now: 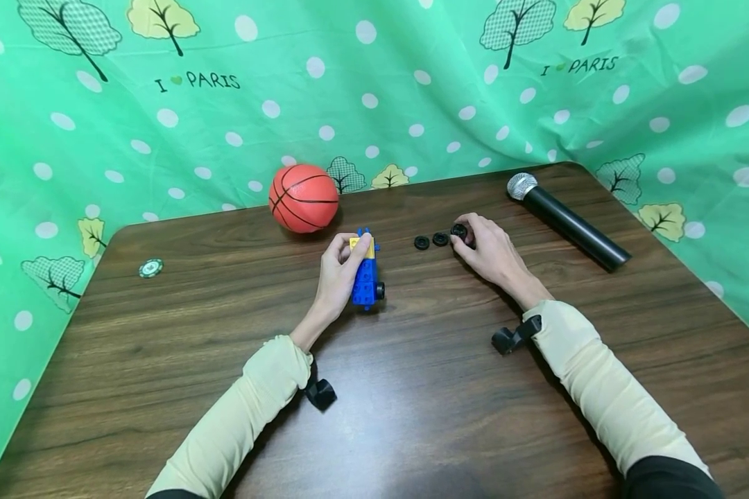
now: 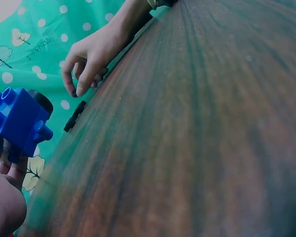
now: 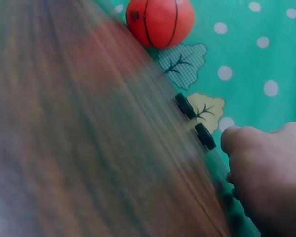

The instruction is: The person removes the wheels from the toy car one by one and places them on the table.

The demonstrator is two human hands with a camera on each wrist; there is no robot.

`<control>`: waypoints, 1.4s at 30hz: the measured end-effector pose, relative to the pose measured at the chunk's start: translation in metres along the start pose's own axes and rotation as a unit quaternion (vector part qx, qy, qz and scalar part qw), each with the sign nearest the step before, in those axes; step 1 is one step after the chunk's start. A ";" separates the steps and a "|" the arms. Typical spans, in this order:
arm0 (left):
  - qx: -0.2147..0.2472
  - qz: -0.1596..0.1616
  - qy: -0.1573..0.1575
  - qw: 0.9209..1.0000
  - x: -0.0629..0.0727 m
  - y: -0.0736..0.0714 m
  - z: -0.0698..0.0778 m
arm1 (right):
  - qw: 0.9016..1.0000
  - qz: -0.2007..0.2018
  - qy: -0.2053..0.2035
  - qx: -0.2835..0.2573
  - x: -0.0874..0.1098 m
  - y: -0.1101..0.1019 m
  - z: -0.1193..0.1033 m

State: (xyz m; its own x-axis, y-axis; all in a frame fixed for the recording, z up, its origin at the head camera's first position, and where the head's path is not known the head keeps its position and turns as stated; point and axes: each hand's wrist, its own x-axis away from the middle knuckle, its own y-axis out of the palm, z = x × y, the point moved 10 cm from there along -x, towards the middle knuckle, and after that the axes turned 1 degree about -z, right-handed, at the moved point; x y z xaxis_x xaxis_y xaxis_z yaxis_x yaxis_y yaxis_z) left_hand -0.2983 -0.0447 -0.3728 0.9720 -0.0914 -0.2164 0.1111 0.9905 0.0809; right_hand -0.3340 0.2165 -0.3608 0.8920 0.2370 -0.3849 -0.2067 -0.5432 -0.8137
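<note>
My left hand (image 1: 338, 272) grips a toy block car (image 1: 365, 281) by its yellow end, thumb on top and fingers around the far side. The car's body is blue with studs, and one black wheel (image 1: 380, 290) sits on its right side, near the end closest to me. In the left wrist view the blue block (image 2: 20, 121) shows its studs and a blue axle peg. To the right, my right hand (image 1: 488, 249) pinches a loose black wheel (image 1: 458, 231) between thumb and fingers. Two more black wheels (image 1: 421, 242) lie flat in a row to its left.
An orange toy basketball (image 1: 303, 199) stands at the back, behind my left hand. A black microphone (image 1: 568, 222) with a silver head lies at the right. On the far left of the wooden table (image 1: 225, 291) lies a green and white chip (image 1: 151, 268). A green curtain (image 1: 374, 62) hangs behind.
</note>
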 end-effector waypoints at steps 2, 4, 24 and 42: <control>0.000 0.000 0.002 1.000 0.000 0.000 0.000 | 1.000 -0.008 0.004 0.007 -0.001 0.001 0.002; -0.001 -0.001 0.002 1.000 0.000 0.000 0.001 | 1.000 -0.013 0.005 0.010 -0.001 0.002 0.004; -0.007 0.001 0.005 1.000 0.000 -0.002 -0.001 | 0.999 -0.042 0.020 0.017 -0.001 0.006 0.006; 0.001 -0.005 -0.006 1.000 0.000 0.005 -0.001 | 0.991 -0.033 -0.059 -0.117 0.029 0.017 -0.077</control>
State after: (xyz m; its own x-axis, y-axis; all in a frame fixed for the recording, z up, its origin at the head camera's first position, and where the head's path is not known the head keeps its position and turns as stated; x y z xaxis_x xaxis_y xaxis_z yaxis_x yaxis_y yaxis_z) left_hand -0.2976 -0.0399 -0.3731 0.9733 -0.1031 -0.2052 0.1218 0.9893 0.0805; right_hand -0.2804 0.1521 -0.3524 0.8448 0.3633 -0.3929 -0.0380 -0.6916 -0.7213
